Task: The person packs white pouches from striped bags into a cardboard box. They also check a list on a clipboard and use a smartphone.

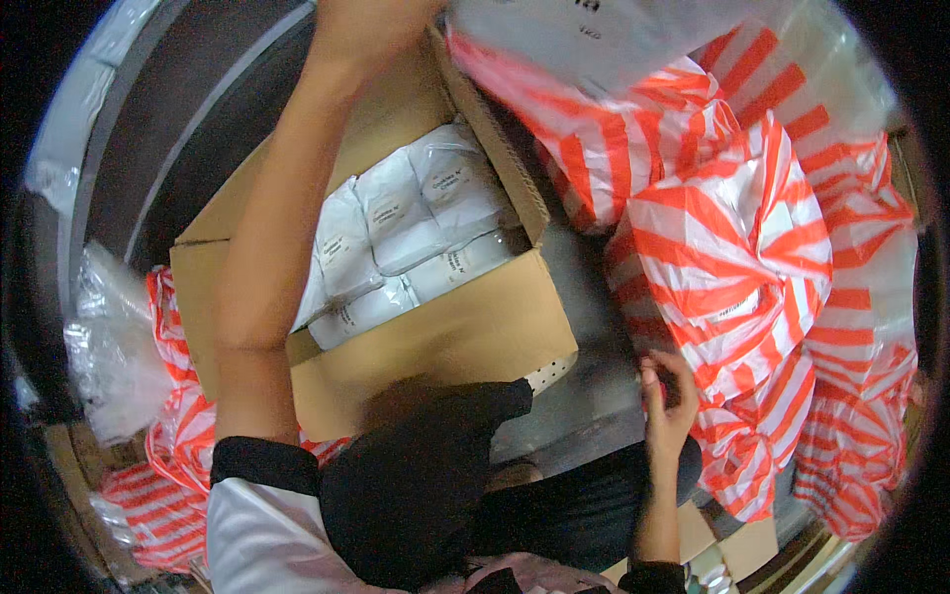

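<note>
My left arm reaches across an open cardboard box, and my left hand is at the top edge of the view, its fingers cut off. Beside it is a pale plastic bag with dark print. White packets with dark print lie in rows inside the box. My right hand is curled, thumb and fingers close together, next to a bulging red-and-white striped plastic bag. A small reddish bit shows between those fingers; I cannot make out what it is.
More striped bags pile up along the right side. Clear plastic wrap and another striped bag lie at the left. My dark-clothed leg is in front of the box, and a piece of cardboard lies at the lower right.
</note>
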Tool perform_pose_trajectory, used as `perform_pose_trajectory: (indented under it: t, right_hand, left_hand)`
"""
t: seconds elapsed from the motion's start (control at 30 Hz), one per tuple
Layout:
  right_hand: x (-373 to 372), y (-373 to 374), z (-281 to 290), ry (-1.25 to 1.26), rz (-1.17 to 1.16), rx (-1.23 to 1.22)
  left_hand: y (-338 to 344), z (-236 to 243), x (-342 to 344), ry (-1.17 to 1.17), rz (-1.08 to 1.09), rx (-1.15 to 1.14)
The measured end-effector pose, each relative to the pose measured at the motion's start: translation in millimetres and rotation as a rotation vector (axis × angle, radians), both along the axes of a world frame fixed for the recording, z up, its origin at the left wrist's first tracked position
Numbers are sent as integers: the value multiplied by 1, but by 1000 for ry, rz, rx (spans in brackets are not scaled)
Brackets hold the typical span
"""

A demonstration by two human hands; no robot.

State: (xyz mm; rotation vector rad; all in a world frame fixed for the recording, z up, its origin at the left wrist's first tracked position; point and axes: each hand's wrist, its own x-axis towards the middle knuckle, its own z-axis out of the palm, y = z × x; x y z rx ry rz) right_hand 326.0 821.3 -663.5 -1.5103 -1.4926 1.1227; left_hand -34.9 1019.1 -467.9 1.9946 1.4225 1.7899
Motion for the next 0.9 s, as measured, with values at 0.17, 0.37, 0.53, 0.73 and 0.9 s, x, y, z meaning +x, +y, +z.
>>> perform_pose_trajectory:
  t: [0.17, 0.37, 0.53, 0.73, 0.9]
  right_hand:
    - [-45, 7, 15, 145, 221, 29]
    - [-117, 19, 20, 303, 390, -138]
    - [-139, -2, 1, 169, 579, -109]
    - [-137, -3, -12, 156, 594, -60]
    - [-134, 8, -17, 135, 523, -66]
  left_hand:
    - [-76, -14, -74, -961, -343, -27]
    - [-169, -165, -124, -2045, -1019, -267]
    - [-191, -235, -147, -1535, 1, -690]
    - [-161, -227, -181, -664, 51, -1034]
    - [-99, -232, -185, -33, -374, -1328]
